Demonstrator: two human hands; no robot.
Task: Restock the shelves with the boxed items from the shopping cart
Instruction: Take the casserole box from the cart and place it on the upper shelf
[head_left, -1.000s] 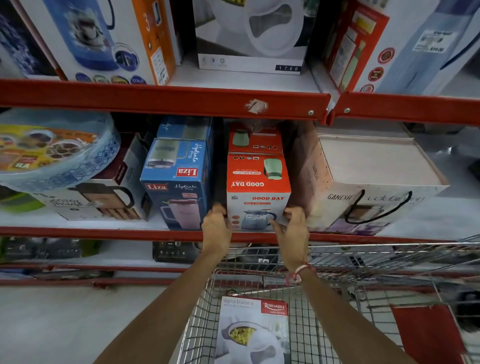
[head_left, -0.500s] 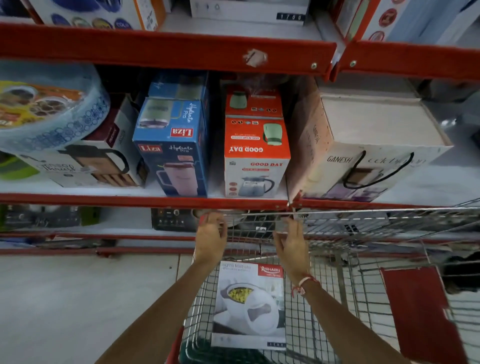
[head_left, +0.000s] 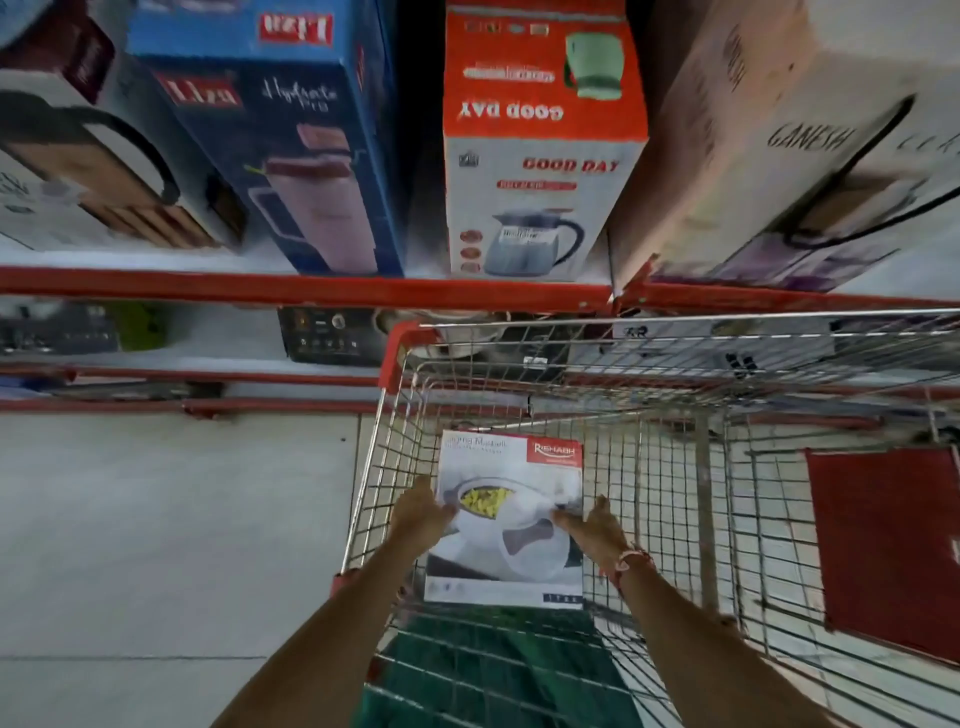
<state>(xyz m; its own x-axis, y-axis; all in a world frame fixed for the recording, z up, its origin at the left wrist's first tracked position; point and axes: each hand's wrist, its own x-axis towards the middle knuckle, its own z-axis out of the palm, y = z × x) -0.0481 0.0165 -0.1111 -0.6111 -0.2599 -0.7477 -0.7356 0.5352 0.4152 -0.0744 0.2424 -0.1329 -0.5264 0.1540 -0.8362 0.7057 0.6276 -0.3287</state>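
A white Rishabh casserole box (head_left: 511, 551) lies flat inside the wire shopping cart (head_left: 670, 364). My left hand (head_left: 421, 514) presses against the box's left edge and my right hand (head_left: 595, 525) against its right edge, fingers on the top face. Above, on the red-edged shelf (head_left: 311, 291), an orange and white Good Day jug box (head_left: 540, 156) stands upright between a blue Liza flask box (head_left: 280, 145) and a large tan Ganesh box (head_left: 779, 156).
A green box (head_left: 493, 670) lies under the white one in the cart. The cart's red child-seat flap (head_left: 883, 545) is at the right. A white box with a mug picture (head_left: 88, 161) stands at the shelf's left. Lower shelves hold dark items. Pale floor lies to the left.
My hands left the Good Day box on the shelf, dropped into the cart and closed on the sides of the white Rishabh box. The view tilted down.
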